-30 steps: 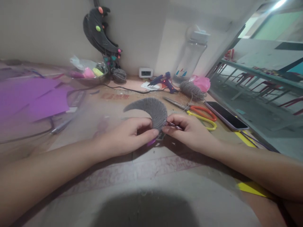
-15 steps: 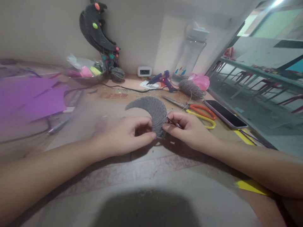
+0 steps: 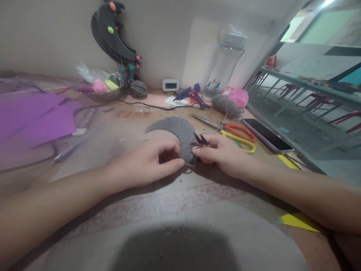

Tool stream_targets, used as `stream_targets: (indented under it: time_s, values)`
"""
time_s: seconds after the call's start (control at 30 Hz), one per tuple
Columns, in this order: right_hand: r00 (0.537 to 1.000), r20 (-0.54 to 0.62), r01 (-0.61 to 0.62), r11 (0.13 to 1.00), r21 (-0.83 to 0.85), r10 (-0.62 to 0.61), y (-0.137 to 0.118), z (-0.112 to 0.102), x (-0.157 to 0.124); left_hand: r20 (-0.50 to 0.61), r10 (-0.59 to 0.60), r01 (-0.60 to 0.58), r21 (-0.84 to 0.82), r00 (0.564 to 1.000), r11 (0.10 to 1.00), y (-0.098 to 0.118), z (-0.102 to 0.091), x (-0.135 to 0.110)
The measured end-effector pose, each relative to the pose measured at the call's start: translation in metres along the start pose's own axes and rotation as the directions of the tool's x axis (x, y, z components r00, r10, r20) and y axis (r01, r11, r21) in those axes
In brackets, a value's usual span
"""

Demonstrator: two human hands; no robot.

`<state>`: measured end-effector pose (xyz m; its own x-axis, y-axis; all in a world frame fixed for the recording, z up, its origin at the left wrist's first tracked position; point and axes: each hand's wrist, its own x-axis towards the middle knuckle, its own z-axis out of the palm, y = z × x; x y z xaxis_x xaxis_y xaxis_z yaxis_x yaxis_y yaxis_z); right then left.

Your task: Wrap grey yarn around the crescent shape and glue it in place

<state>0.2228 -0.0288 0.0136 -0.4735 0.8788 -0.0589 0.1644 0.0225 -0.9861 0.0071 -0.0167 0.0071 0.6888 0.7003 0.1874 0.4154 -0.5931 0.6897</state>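
Observation:
A crescent wrapped in grey yarn (image 3: 176,128) stands tilted over the table, its pointed tip to the left. My left hand (image 3: 153,160) pinches its lower inner edge between thumb and fingers. At the crescent's right edge, my right hand (image 3: 218,152) is closed on a small dark piece with pointed, leaf-like tips (image 3: 200,140). This piece touches or nearly touches the yarn; which of the two I cannot tell. Orange-and-yellow-handled scissors (image 3: 237,131) lie just beyond my right hand.
Behind are a blue glue gun (image 3: 193,96), a small digital clock (image 3: 170,85), a clear bottle (image 3: 224,67) and a grey yarn skein (image 3: 225,105). A phone (image 3: 267,133) lies right, purple sheets (image 3: 36,116) left. A dark crescent ornament (image 3: 108,34) hangs at the wall above a bowl (image 3: 101,96).
The dark piece in my right hand has turned, so its pointed tips now show upward above the fingers. My left hand keeps its hold on the crescent. The view has shifted slightly.

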Motion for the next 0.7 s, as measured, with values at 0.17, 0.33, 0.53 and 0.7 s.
stream_targets:
  time_s: [0.17, 0.33, 0.53, 0.7]
  values:
    - [1.000, 0.001, -0.019, 0.999, 0.027, 0.019, 0.0052, -0.0031, 0.0014, -0.018, 0.013, -0.012, 0.051, 1.000, 0.999, 0.0010, -0.0016, 0.0007]
    - [1.000, -0.002, 0.009, 1.000, -0.013, -0.009, 0.0073, -0.0040, 0.0016, 0.026, -0.066, 0.068, -0.060, 0.997, 0.996, -0.0007, 0.0008, -0.0001]
    - [1.000, -0.009, 0.003, 1.000, -0.029, -0.003, 0.0071, -0.0038, 0.0007, 0.051, -0.059, 0.065, -0.130, 0.997, 0.989, 0.0020, -0.0032, -0.0004]
    - [1.000, -0.006, -0.004, 1.000, -0.020, 0.004, 0.0030, -0.0012, 0.0007, 0.006, 0.004, -0.003, -0.123, 1.000, 0.992, 0.0009, -0.0051, 0.0015]
